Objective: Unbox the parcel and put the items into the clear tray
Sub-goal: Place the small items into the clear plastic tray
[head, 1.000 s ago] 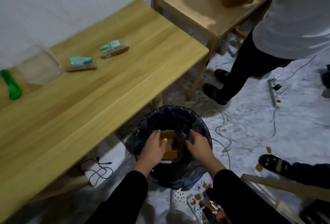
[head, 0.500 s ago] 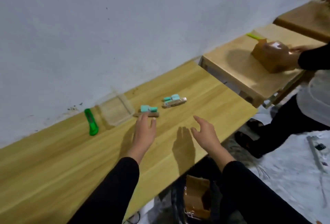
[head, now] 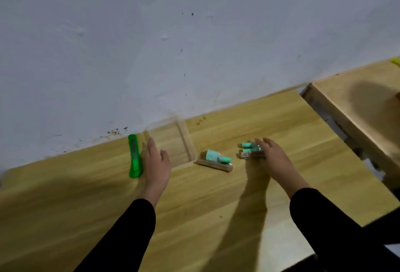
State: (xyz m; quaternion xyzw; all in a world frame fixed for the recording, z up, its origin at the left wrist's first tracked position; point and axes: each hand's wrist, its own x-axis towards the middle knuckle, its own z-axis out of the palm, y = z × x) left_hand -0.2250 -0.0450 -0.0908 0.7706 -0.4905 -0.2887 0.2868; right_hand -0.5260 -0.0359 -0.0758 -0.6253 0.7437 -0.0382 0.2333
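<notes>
A clear tray (head: 187,143) stands empty by the wall on the wooden table (head: 216,202). My left hand (head: 156,164) lies flat at the tray's front left corner, fingers apart, holding nothing. To the right of the tray lies a teal item in a clear pack on a card backing (head: 216,160). Further right lies a second teal pack (head: 248,151). My right hand (head: 273,159) reaches over that pack with its fingers spread and touching it; its right end is hidden under the fingers.
A green utility knife (head: 134,157) lies just left of my left hand. The white wall runs along the table's back edge. A second wooden table (head: 355,107) adjoins at the right across a narrow gap, with a yellow-green object (head: 396,60) at its far edge.
My view has swung from the floor bin up to the table. My left hand moved left to the tray's corner. My right hand moved forward onto the right-hand teal pack.
</notes>
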